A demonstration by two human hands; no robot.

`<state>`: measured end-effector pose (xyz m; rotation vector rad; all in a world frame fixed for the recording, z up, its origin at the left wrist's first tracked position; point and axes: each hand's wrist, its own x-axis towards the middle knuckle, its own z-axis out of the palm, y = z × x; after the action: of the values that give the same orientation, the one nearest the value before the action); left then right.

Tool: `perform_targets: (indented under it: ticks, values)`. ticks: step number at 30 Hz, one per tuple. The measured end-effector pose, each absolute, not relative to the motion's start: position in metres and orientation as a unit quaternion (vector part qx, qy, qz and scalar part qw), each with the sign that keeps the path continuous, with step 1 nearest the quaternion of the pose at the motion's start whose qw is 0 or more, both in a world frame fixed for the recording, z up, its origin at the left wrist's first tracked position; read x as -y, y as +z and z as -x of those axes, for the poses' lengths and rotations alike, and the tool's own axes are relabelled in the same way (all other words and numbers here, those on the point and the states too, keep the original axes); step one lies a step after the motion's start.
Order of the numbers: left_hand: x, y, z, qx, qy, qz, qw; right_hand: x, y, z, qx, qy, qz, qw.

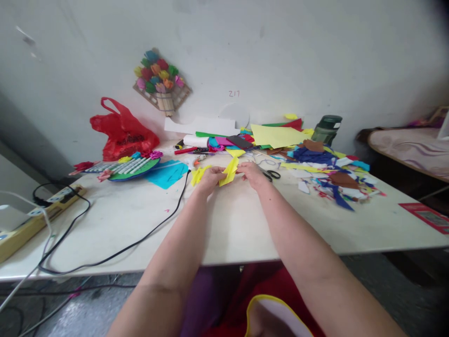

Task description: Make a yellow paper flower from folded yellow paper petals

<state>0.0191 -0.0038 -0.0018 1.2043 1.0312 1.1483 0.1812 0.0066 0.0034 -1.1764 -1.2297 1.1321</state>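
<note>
Between my two hands, above the middle of the white table [242, 224], is a strip of yellow crepe paper [229, 171], creased and tilted. My left hand [210, 180] pinches its left side, and my right hand [253, 175] grips its right edge with the fingertips. More yellow paper [200, 174] lies just left of my left hand. Beside my right hand, partly hidden by it, rest black-handled scissors [272, 175]. A blue paper sheet [168, 173] lies flat further left.
Coloured paper scraps [336, 175] heap up at the right, near a dark green bottle [327, 128]. A red plastic bag [122, 133] and a green disc with wrapped sticks [135, 169] stand left. A black cable [140, 241] crosses the table from a power strip [42, 217].
</note>
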Motion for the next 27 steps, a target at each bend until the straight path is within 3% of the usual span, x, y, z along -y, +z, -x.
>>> perform_targets:
  ticks: [13, 27]
  values:
    - [0.005, 0.0, -0.018, -0.433, 0.477, -0.5, 0.578, -0.017, 0.004, -0.199, 0.449, 0.507, 0.445, 0.585]
    - [0.005, 0.0, -0.02, -0.432, 0.481, -0.499, 0.577, -0.005, 0.005, -0.177, 0.488, 0.491, 0.468, 0.549]
